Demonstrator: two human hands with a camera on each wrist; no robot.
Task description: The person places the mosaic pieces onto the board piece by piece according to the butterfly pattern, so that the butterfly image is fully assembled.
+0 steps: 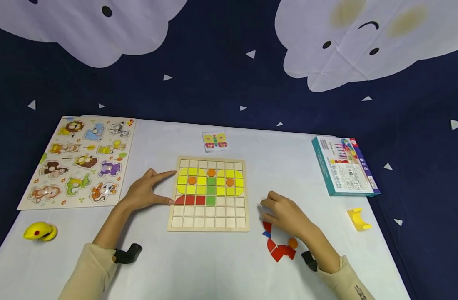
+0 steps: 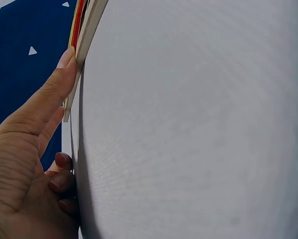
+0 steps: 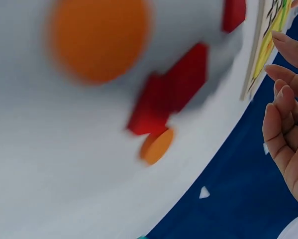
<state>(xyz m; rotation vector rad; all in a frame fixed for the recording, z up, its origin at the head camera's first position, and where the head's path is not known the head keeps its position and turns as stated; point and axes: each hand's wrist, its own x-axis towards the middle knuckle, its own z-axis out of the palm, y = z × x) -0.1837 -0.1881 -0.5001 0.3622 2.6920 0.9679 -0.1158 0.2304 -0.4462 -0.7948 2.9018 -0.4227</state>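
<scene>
A wooden grid board (image 1: 208, 229) lies mid-table, holding yellow tiles, orange discs, a green column and a row of red tiles (image 1: 190, 200) on its left half. My left hand (image 1: 140, 192) touches the board's left edge with extended thumb and index finger; its other fingers are curled in the left wrist view. Right of the board, my right hand (image 1: 287, 212) hovers close to loose red pieces (image 1: 277, 253), a blue piece (image 1: 267, 234) and an orange disc (image 1: 293, 243). Its thumb and index finger stand apart in the right wrist view, with nothing visible between them.
Behind the board lies a small butterfly picture card (image 1: 215, 142). An animal puzzle board (image 1: 79, 164) and a yellow toy (image 1: 39, 231) are at left. A game box (image 1: 345, 166) and a yellow curved piece (image 1: 359, 219) lie at right.
</scene>
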